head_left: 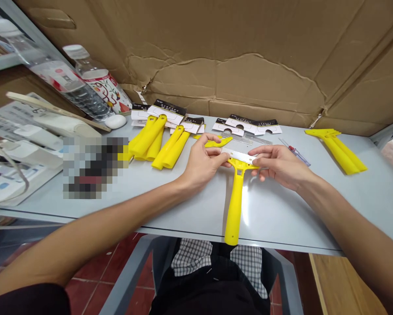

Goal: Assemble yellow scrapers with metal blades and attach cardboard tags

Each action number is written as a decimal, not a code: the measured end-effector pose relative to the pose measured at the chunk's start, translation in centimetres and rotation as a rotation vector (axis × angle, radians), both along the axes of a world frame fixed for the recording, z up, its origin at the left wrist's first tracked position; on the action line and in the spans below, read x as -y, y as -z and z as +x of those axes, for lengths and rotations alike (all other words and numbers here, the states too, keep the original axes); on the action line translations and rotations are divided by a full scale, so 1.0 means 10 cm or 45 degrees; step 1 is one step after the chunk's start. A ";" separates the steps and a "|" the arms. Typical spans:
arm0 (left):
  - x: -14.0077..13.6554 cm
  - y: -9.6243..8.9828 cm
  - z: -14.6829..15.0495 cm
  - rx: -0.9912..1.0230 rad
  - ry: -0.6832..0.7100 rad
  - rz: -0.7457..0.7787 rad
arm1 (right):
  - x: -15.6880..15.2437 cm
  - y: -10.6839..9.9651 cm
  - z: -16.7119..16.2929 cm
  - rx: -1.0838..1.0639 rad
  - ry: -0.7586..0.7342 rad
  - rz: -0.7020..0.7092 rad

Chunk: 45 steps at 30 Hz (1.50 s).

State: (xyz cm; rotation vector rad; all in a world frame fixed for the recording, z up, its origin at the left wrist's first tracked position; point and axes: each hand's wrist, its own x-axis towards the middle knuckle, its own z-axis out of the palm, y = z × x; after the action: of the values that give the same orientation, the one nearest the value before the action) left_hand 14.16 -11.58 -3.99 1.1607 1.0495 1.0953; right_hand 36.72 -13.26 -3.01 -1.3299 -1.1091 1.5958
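A yellow scraper handle [234,205] lies with its grip toward me, the end reaching past the table's front edge. Across its wide head rests a silver metal blade [242,155]. My left hand [200,161] is closed, pinching a small yellow plastic piece [225,141] between its fingers, while its thumb presses the left end of the blade. My right hand [283,165] grips the right end of the blade and the handle's head between thumb and fingers. Clear plastic strips [258,140] lie just behind the hands.
Yellow handles [150,138] and printed cards [165,111] lie back left; more cards [253,124] sit behind my hands. A screwdriver [297,153] and yellow handles [342,151] lie right. Bottles [98,81] and white boxes [22,151] stand left. Cardboard [232,43] walls the back.
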 end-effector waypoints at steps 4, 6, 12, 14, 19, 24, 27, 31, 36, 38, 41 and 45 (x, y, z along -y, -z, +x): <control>0.01 -0.03 -0.01 -0.014 -0.012 0.055 | 0.02 0.01 -0.03 -0.031 0.039 0.068; 0.01 -0.03 -0.02 -0.010 -0.015 0.065 | 0.03 0.01 -0.04 -0.040 0.051 0.083; 0.02 -0.04 -0.03 0.022 -0.019 0.083 | 0.05 -0.02 -0.05 -0.044 0.050 0.105; 0.02 -0.04 -0.03 0.030 -0.017 0.069 | 0.07 -0.05 -0.05 -0.041 0.044 0.126; -0.01 -0.02 0.00 0.157 0.019 -0.079 | 0.07 -0.05 -0.04 -0.017 0.068 0.156; -0.08 0.00 0.04 0.237 -0.011 -0.294 | 0.02 0.04 -0.05 -0.033 0.076 0.075; -0.11 0.02 0.03 0.256 -0.048 -0.276 | 0.00 0.09 -0.07 -0.114 0.113 0.022; -0.14 0.04 0.03 0.265 -0.059 -0.303 | -0.01 0.13 -0.07 -0.157 0.155 -0.013; -0.22 0.06 0.00 0.293 0.097 -0.476 | -0.02 0.12 -0.05 -0.139 0.197 0.033; -0.26 0.07 -0.02 0.284 0.153 -0.483 | -0.03 0.10 -0.04 -0.107 0.207 0.058; -0.31 0.07 -0.05 0.241 0.173 -0.474 | -0.04 0.09 -0.04 -0.064 0.216 0.086; -0.32 0.07 -0.05 0.261 0.150 -0.479 | -0.04 0.07 -0.03 -0.066 0.205 0.087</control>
State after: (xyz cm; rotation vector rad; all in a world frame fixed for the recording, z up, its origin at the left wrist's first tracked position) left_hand 13.64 -8.34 -4.64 0.7812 0.9635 0.8583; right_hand 36.37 -12.87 -3.72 -1.2925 -0.9907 1.4544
